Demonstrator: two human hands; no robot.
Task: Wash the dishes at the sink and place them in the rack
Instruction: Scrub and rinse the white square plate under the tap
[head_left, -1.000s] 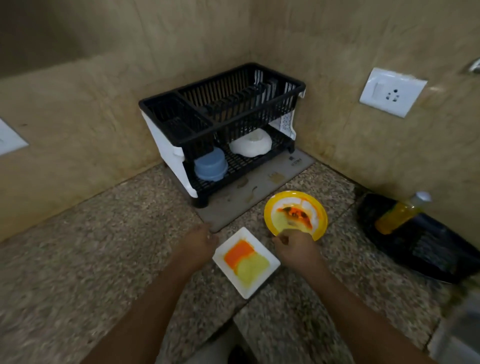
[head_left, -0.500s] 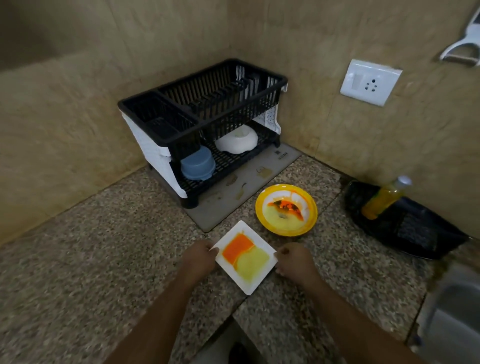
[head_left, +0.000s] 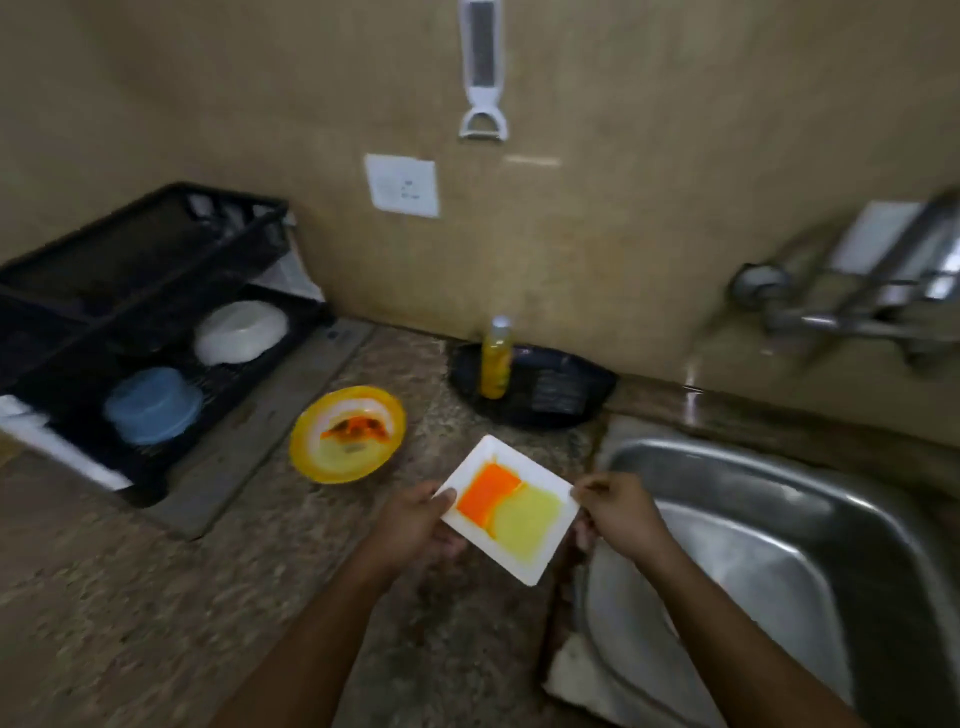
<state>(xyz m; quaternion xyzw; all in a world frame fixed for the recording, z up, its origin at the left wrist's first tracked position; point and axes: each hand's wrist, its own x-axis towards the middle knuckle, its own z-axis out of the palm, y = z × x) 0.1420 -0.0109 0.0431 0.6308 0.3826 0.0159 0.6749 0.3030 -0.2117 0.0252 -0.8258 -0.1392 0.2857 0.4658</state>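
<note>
A square white plate smeared orange and yellow is lifted off the counter, just left of the steel sink. My left hand grips its left corner and my right hand grips its right corner. A round yellow plate with orange and yellow residue lies on the counter behind my left hand. The black dish rack stands at the left; its lower shelf holds an upturned blue bowl and an upturned white bowl.
A yellow soap bottle stands in a black tray against the wall. A metal tap juts out above the sink at right. A wall socket and a hanging white peeler are on the tiled wall.
Both hands closed on the square plate, lifted it off the counter and carried it right toward the sink. My view swung right, bringing sink and tap into sight.
</note>
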